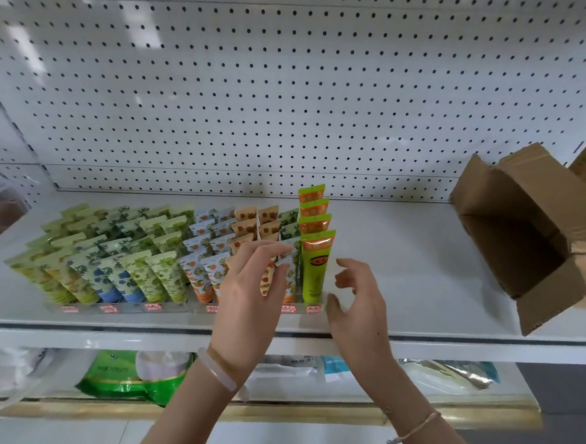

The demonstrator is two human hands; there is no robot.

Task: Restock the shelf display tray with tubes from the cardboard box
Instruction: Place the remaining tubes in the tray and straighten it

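Tubes are standing in the display tray; we are pinching one with our left hand to seat it upright, while our right hand is hovering loosely open, empty.

Bright, even light fell from overhead, leaving pale streaks of glare on the pegboard and only faint shadows on the shelf, while the inside of the cardboard box was dark. The wide lens bowed straight lines near the edges. The left hand and the tube it pinched were sharp, but the right hand was smeared by motion blur.
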